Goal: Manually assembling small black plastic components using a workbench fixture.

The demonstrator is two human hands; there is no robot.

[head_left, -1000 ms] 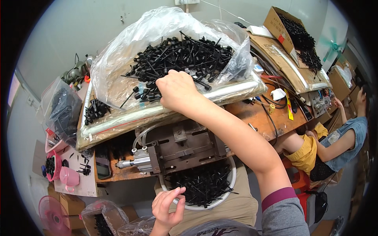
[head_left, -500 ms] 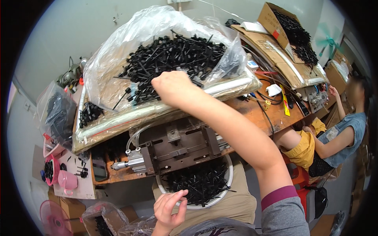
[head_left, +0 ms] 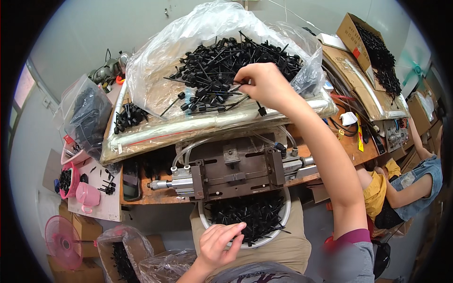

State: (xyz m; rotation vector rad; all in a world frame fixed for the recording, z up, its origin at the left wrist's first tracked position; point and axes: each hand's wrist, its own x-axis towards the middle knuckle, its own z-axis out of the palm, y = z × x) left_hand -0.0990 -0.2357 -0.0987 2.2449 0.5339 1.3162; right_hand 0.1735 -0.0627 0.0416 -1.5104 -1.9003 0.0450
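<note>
A few black stemmed parts [head_left: 225, 90], stems lying sideways, are pinched by the right hand [head_left: 264, 84]; the left hand [head_left: 218, 243], loosely open, is rested on the white bowl [head_left: 282, 222] rim.

Illumination is bright, even and diffuse, coming from overhead; a window at the far left edge is overexposed. Soft glare streaks the crinkled clear plastic bag of black stemmed parts [head_left: 188, 66] and the clear film beneath it. Shadows are weak, darkest under the wooden desk [head_left: 155, 195]. Fisheye distortion bends straight edges toward the rim, and a black vignette fills the corners. The centre is sharp; the raised right hand [head_left: 264, 85] shows slight blur. Detail softens toward the rim.
</note>
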